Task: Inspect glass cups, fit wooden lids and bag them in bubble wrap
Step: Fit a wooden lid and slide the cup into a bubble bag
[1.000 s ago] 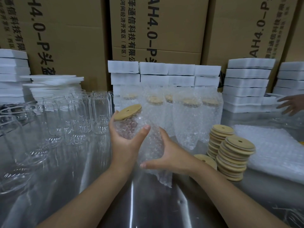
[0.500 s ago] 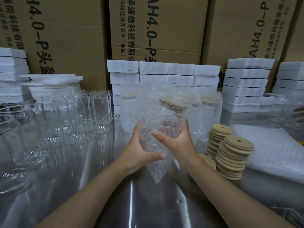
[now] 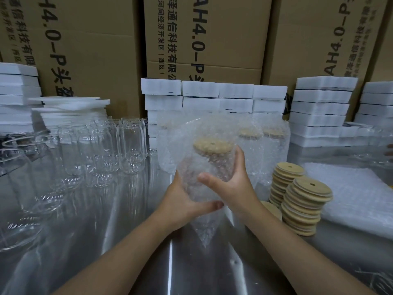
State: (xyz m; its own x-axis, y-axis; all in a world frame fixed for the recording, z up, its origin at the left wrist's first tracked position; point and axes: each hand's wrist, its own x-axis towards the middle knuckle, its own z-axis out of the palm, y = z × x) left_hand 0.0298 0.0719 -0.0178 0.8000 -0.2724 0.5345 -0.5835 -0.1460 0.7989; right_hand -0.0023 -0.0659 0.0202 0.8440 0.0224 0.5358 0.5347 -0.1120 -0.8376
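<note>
Holding the glass cup (image 3: 209,167) upright above the table (image 3: 146,265), inside the bubble wrap bag (image 3: 204,231): left grip (image 3: 182,203) clamped under the base, right grip (image 3: 236,188) clamped round the side. Upright likely to keep the wooden lid (image 3: 212,145) seated; slack bag tail hanging below, probably for folding.

A clear bubble-wrap bag (image 3: 204,167), dotted all over with small round bubbles, shows a pale tan wooden lid (image 3: 212,145) with one dark hole. The stacked lids (image 3: 306,207) are the same tan, with whitish bands between them. The glass cups (image 3: 131,145) are colourless. The foam blocks (image 3: 319,111) are white. The cardboard boxes (image 3: 212,39) are brown with black printed characters. The table (image 3: 170,262) is shiny silver-grey.
</note>
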